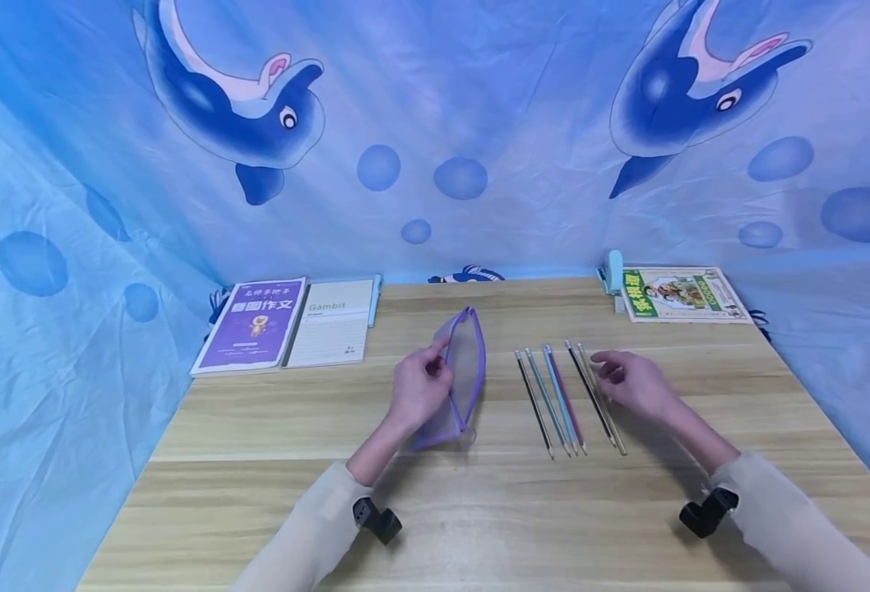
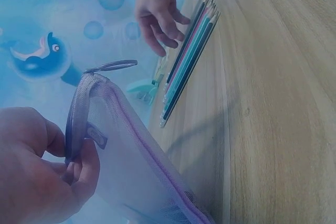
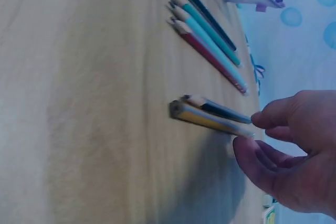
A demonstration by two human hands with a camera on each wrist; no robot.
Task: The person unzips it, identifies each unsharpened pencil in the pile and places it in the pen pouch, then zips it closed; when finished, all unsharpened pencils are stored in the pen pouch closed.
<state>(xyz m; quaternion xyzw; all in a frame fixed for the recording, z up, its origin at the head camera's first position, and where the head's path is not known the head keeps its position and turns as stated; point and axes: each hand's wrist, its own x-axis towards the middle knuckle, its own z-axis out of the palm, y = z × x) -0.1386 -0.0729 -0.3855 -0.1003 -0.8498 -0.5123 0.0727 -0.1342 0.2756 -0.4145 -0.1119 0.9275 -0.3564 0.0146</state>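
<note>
My left hand [image 1: 422,386] pinches one edge of the zip opening of a purple mesh pencil pouch [image 1: 472,370], which stands on the table with its mouth spread. In the left wrist view, that edge of the pouch [image 2: 142,140] lies between thumb and fingers [image 2: 86,174]. My right hand [image 1: 635,382] hovers at the far ends of a yellow pencil [image 3: 210,120] and a dark pencil [image 3: 223,111], thumb and forefinger apart on either side. Further left lie several other pencils [image 1: 549,399], dark, teal, light blue and maroon, roughly side by side.
A purple book [image 1: 253,325] and a pale notebook [image 1: 331,322] lie at the back left, a light blue strip beside them. At the back right are a green picture booklet [image 1: 682,294] and a light blue stapler-like object [image 1: 613,273]. A blue dolphin-print curtain surrounds the wooden table [image 1: 479,518].
</note>
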